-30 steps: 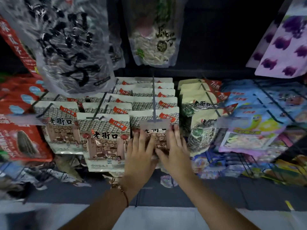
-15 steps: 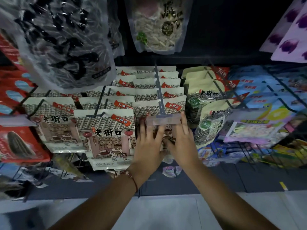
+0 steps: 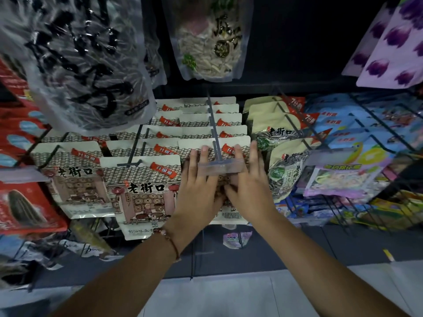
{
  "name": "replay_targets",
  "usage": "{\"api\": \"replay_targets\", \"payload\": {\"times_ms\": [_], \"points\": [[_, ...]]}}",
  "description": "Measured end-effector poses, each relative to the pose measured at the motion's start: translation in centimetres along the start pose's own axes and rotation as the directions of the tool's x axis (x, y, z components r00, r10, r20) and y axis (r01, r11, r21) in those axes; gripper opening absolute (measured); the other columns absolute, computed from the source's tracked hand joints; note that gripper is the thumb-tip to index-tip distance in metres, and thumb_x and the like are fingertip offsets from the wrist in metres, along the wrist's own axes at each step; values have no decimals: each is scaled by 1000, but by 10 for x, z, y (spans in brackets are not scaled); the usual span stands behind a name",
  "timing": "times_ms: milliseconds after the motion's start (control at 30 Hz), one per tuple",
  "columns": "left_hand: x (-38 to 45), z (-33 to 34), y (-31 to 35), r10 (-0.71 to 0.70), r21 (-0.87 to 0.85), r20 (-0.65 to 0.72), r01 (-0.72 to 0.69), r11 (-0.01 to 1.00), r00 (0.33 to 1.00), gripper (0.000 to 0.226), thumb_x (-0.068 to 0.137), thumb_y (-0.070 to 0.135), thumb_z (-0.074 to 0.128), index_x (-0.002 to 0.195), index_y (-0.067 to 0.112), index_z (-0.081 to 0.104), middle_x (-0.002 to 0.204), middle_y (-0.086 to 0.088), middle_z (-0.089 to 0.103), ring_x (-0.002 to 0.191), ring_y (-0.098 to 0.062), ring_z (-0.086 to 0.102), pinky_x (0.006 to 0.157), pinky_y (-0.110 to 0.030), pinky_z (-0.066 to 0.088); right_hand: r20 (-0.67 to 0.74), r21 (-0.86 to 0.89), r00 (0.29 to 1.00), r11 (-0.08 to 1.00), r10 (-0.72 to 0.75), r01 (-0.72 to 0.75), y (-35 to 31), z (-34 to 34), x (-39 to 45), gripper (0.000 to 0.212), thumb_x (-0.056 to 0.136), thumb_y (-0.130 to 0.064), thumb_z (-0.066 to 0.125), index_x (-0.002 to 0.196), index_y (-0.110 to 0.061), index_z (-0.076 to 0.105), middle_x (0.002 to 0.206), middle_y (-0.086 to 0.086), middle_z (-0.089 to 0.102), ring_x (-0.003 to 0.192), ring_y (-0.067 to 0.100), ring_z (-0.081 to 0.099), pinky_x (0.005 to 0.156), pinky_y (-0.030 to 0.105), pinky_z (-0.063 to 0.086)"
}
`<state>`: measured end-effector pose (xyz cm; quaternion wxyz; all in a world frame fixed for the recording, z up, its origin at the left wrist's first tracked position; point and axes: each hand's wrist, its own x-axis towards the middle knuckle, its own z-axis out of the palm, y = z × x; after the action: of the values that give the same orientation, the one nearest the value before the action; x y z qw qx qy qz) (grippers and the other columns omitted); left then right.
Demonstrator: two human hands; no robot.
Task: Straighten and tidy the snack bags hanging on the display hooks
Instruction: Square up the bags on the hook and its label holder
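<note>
Hands first: I have my left hand and my right hand laid side by side on the front cream snack bag of the middle hook, fingers straight and spread, pressing flat against its face rather than curling round it; neither hand has hold of anything. The clear price tag holder at the near end of that hook sits across my fingers. Behind this bag, the row of matching cream bags runs toward the far wall in even, overlapping steps, so I judge this hook close to done, needing only the front bag squared up. Just left, the neighbouring front bag hangs lower and nearer than its row, and the one further left looks a little tilted; I would take those next. To the right, the green-labelled seed bags bulge and lean, and the blue bags beyond them lie loose across their wire hooks, so I judge that side untouched. Below the hooks, a few packs rest near the floor shelf; I cannot tell whether they belong on a hook.
</note>
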<state>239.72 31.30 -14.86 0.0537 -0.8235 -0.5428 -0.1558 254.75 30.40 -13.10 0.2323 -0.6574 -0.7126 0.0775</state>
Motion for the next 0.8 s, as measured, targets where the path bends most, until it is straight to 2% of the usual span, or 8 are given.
{"api": "replay_targets", "payload": {"times_ms": [100, 200, 300, 400, 500, 667, 733, 800], "points": [[-29, 14, -5, 55, 97, 83, -63, 993, 995, 105, 77, 55, 71, 156, 14, 15, 158, -23, 18, 146, -44, 17, 118, -53, 19, 67, -54, 998, 999, 5, -1, 9, 8, -17, 101, 85, -34, 68, 155, -28, -6, 159, 6, -24, 148, 38, -1, 118, 48, 15], [-55, 25, -6, 94, 77, 148, -106, 991, 985, 106, 74, 52, 76, 156, 17, 18, 161, -21, 10, 148, -43, 11, 116, -55, 26, 151, -129, 989, 992, 2, 18, 21, 14, -36, 102, 87, -40, 66, 154, -28, -10, 160, 5, -24, 149, 34, -6, 120, 46, 13], [-68, 23, -6, 84, 3, 131, -85, 996, 988, 101, 73, 51, 77, 154, 19, 26, 162, -19, 10, 148, -40, 14, 111, -55, 34, 227, -137, 974, 990, -7, 39, 29, 9, -51, 98, 92, -43, 58, 151, -33, -19, 159, -1, -25, 149, 26, -13, 120, 40, 7], [-74, 13, -6, 101, -29, 96, -99, 995, 990, 89, 82, 63, 56, 155, 23, 23, 163, -18, 10, 149, -38, 14, 112, -56, 31, 291, -108, 956, 992, -29, 63, 35, -8, -61, 87, 95, -50, 50, 151, -36, -15, 161, -8, -16, 148, 16, -16, 118, 33, -3], [-68, 4, -6, 134, -50, 78, -130, 990, 988, 83, 87, 71, 38, 155, 25, 24, 162, -15, 15, 149, -37, 15, 116, -55, 23, 290, -72, 957, 997, 7, 15, 44, -27, -70, 78, 96, -51, 47, 154, -35, -2, 162, -11, -4, 149, 14, -13, 122, 39, 3], [-48, 4, 28, 266, -21, 80, -265, 964, 961, 79, 89, 66, 35, 154, 23, 24, 161, -17, 17, 148, -38, 15, 116, -56, 18, 261, -66, 961, 995, 90, -75, 76, -59, -78, 72, 98, -50, 45, 155, -34, 4, 162, -11, -9, 148, 16, -14, 119, 39, 3], [-38, 7, 53, 282, 1, 68, -283, 959, 957, 78, 88, 63, 35, 153, 22, 27, 160, -18, 21, 147, -40, 19, 114, -57, 23, 265, -98, 960, 993, 87, -63, 95, -68, -76, 72, 98, -49, 44, 155, -34, 2, 161, -9, -13, 148, 17, -16, 119, 39, 2], [-28, 13, 81, 278, 28, 38, -279, 960, 960, 77, 87, 58, 48, 152, 21, 30, 159, -18, 24, 143, -42, 29, 110, -58, 34, 266, -119, 961, 992, 71, -40, 119, -73, -70, 73, 98, -50, 44, 155, -35, 1, 161, -9, -15, 148, 20, -18, 120, 40, 0]]}}
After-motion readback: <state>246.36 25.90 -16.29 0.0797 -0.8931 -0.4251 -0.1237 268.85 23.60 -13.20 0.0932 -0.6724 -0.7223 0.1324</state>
